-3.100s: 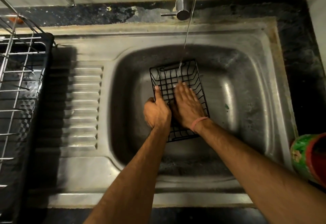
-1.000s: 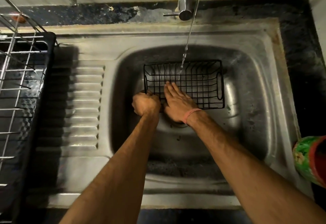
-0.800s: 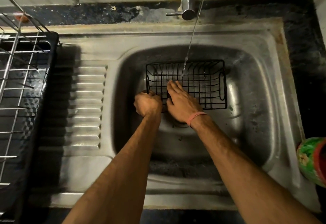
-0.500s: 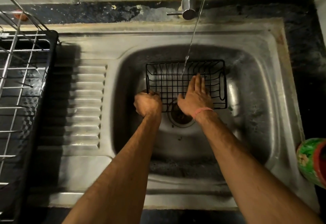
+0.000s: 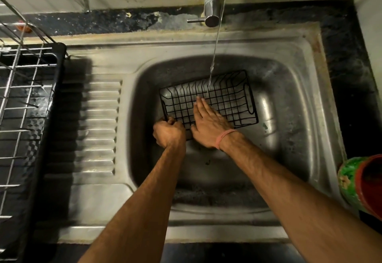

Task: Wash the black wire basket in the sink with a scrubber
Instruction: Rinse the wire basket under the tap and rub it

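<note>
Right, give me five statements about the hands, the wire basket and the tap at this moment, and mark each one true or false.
1. Water from the tap runs into the black wire basket. True.
2. The left hand lies flat and open on the sink's drainboard. False: it grips the basket's near left corner, fingers curled.
3. The right hand lies with straight fingers on the basket's mesh. True.
4. The basket stands in the dish rack. False: it is in the sink bowl.
5. A pink band sits on the left wrist. False: it is on the right wrist.
</note>
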A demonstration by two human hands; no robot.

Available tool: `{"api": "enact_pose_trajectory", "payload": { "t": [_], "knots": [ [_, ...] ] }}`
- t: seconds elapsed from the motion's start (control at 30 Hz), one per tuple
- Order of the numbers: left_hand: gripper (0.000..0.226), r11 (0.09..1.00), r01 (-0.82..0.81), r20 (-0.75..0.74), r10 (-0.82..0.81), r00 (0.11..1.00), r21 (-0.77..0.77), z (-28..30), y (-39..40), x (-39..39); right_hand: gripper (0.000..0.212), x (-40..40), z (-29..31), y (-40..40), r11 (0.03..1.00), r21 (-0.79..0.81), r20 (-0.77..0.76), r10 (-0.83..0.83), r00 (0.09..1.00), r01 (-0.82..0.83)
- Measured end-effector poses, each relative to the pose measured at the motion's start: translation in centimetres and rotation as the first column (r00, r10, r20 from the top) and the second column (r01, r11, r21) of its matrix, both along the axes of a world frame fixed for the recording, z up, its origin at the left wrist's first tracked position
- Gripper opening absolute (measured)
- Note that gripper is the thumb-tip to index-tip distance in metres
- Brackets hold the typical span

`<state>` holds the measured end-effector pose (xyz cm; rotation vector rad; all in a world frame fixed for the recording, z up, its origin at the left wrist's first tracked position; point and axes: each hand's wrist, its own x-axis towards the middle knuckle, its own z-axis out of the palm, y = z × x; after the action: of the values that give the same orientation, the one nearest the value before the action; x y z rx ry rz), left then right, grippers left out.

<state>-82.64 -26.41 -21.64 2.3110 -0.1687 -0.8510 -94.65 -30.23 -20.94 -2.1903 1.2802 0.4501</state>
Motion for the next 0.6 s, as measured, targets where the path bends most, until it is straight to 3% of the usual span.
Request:
{"api": "enact_pose_trajectory", "payload": {
  "t": [0.17,0.3,0.43,0.6],
  "knots": [
    [0.030,1.000,-0.017,0.004,0.017,1.000,0.006,0.4,-0.1,-0.3,0.081,-0.6,-0.2,-0.1,0.943,-0.045,-0.026,-0.331,0.943,0.330],
    [0.019,1.000,0.007,-0.013,-0.007,1.000,0.007,0.4,-0.2,-0.2,0.082,1.3,-0.4,0.7,0.977,-0.018,-0.027,-0.211,0.977,0.211],
    [0.023,1.000,0.013,-0.040,-0.013,0.999,-0.011,0.5,0.1,-0.2,0.081,-0.4,-0.6,-0.1,0.997,-0.022,-0.031,-0.079,0.996,0.079],
    [0.030,1.000,0.001,-0.051,-0.002,0.999,-0.021,0.6,0.1,-0.4,0.091,-1.2,-0.1,-0.8,0.925,-0.048,-0.087,-0.380,0.921,0.377]
  ]
}}
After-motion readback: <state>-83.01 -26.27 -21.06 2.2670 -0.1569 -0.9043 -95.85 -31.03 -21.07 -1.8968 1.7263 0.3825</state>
